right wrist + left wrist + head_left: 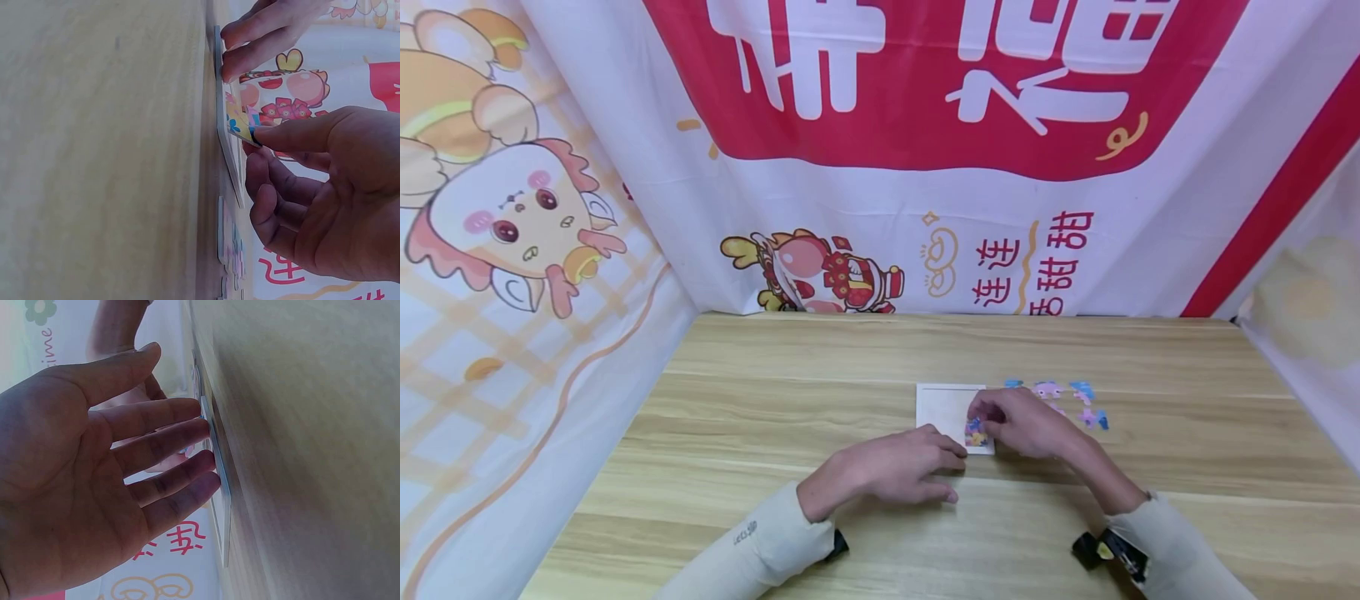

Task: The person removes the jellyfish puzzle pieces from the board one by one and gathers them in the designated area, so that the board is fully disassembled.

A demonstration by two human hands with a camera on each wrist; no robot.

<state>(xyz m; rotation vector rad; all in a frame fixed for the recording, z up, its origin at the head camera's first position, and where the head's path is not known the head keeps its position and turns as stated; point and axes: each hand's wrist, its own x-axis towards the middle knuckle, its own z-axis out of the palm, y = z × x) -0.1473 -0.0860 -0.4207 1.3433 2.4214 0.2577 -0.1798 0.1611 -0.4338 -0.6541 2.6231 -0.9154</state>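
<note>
A white puzzle tray (938, 407) lies flat on the table, with colourful puzzle pieces (976, 437) in its near right corner. My right hand (1030, 423) is over the tray's right side. In the right wrist view its thumb and index finger pinch a puzzle piece (242, 127), tilted up at the tray; the other fingers are curled. My left hand (898, 467) rests at the tray's near edge with its fingers extended. The left wrist view shows the fingertips (209, 461) touching the tray's edge, palm holding nothing. The right hand partly hides the pieces.
Several loose pink and blue puzzle pieces (1084, 390) lie on the wooden table (775, 375) to the right of the tray. A printed cloth (850, 192) hangs behind the table, with more cloth at both sides. Black wrist devices (1120, 552) sit at both cuffs.
</note>
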